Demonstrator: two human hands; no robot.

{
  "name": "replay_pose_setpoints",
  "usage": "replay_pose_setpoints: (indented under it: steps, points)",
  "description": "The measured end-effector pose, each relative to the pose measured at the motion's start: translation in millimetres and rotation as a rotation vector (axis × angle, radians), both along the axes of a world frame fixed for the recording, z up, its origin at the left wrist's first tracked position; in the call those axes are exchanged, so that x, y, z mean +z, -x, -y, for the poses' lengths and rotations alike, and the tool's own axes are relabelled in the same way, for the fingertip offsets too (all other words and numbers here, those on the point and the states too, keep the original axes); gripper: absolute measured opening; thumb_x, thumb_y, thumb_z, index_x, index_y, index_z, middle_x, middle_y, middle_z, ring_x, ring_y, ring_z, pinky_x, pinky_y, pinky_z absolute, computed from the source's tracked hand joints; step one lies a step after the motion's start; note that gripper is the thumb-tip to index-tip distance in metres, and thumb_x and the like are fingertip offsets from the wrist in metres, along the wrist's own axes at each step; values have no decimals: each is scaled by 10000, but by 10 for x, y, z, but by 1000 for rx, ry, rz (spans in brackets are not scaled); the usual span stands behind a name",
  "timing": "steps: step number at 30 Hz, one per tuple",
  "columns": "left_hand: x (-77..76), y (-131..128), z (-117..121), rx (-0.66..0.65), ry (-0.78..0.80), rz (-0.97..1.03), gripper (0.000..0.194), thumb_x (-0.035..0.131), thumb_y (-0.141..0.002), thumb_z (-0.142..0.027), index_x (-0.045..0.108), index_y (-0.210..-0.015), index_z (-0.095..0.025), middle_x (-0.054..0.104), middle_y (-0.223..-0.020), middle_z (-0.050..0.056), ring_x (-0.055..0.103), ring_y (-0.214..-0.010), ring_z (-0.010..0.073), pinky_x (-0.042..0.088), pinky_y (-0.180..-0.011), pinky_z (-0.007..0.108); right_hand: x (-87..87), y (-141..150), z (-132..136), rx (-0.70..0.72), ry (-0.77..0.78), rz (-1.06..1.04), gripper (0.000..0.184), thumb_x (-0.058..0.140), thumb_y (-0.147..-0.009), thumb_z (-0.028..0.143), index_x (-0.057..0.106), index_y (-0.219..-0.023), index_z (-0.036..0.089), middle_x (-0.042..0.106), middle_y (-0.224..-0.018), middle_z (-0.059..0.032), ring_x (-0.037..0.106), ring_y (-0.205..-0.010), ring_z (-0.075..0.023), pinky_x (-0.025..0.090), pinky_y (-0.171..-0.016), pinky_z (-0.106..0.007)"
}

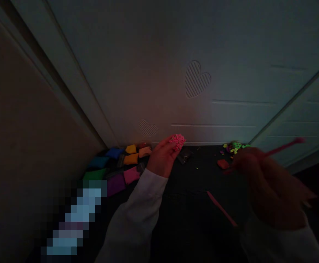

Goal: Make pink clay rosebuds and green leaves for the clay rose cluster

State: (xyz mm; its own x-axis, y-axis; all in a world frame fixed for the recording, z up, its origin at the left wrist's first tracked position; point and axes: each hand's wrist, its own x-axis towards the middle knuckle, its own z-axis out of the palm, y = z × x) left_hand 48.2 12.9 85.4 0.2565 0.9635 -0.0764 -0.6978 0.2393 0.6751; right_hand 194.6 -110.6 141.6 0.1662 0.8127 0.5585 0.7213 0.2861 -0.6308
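My left hand (161, 157) is closed around a bumpy pink clay piece (178, 141), which shows at the fingertips over the dark tabletop. In my right hand (269, 186), raised on the right and somewhat blurred, is a thin pink modelling tool (285, 147) gripped between the fingers. One end of the tool points up to the right; the other shows faintly below the fingertips. A red lump of clay (223, 164) lies just left of my right hand. Below it, a pink knife-shaped modelling tool (221, 208) rests on the table.
Packets of coloured clay, such as a purple packet (116, 184), line the left side. Green and yellow pieces (236, 147) lie at the back right. A small clear bag (185, 156) sits behind my left hand. A white panel with hearts (148, 80) stands at the back.
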Motion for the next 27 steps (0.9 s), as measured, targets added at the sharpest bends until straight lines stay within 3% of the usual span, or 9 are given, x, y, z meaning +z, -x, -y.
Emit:
replay_pose_setpoints:
  steps: [3,5,8,10,12,16,19,24,27]
  points:
    - [-45,-36,-3,-61,-53,-101,204,567,-653,-83,593,-853,-116,641,-864,62,602,-818,137,430,-843,290,-315,-227,78,84,514,365,328,306,-850,404,477,-687,176,528,-648,-4,482,-586,-108,338,-566,-246]
    - [-83,-83,13,-98,-76,-162,207,582,-649,-104,594,-855,-123,639,-858,58,599,-787,124,437,-818,283,-638,-402,122,-6,849,510,327,272,-854,411,506,-775,196,575,-730,-20,531,-647,-126,346,-598,-253]
    - [-174,-178,72,-149,-88,-250,245,605,-633,-127,584,-877,-127,630,-864,64,592,-756,121,449,-765,278,-1112,-629,211,-93,1010,519,278,330,-835,374,549,-833,204,617,-760,-57,583,-660,-172,344,-546,-257]
    - [-280,-241,133,-188,-99,-337,287,609,-629,-144,565,-913,-138,619,-877,66,591,-738,124,455,-728,284,-1320,-724,274,-124,1055,504,280,351,-823,393,549,-859,198,627,-760,-71,596,-659,-190,343,-526,-256]
    - [-429,-285,204,-228,-124,-447,336,607,-631,-166,538,-960,-150,611,-868,64,587,-707,123,456,-694,294,-1421,-771,322,-142,1052,475,287,334,-827,410,525,-893,207,629,-767,-58,598,-668,-181,349,-533,-250]
    - [-776,-281,352,-272,-236,-738,431,642,-569,-155,533,-986,-148,584,-682,2,527,-598,109,423,-647,289,-1450,-786,353,-177,1006,401,290,323,-820,452,494,-881,227,624,-745,-22,592,-660,-156,360,-550,-239]
    - [-973,-233,446,-272,-337,-924,518,634,-557,-159,511,-1060,-165,578,-687,-10,504,-611,119,403,-653,291,-1464,-784,344,-220,976,352,295,332,-811,462,491,-918,238,624,-755,-17,593,-666,-154,368,-552,-237]
    - [-1096,-217,552,-251,-473,-1118,606,556,-654,-247,371,-1227,-184,595,-746,8,536,-679,151,417,-682,302,-1508,-773,362,-297,909,288,316,296,-819,451,496,-960,251,625,-823,-17,598,-705,-157,396,-577,-248]
    - [-1087,-174,582,-164,-575,-1197,557,546,-667,-249,414,-1206,-195,592,-934,56,518,-878,199,375,-833,348,-1523,-778,387,-340,872,247,325,282,-818,449,495,-956,246,626,-794,-18,599,-694,-161,409,-576,-255]
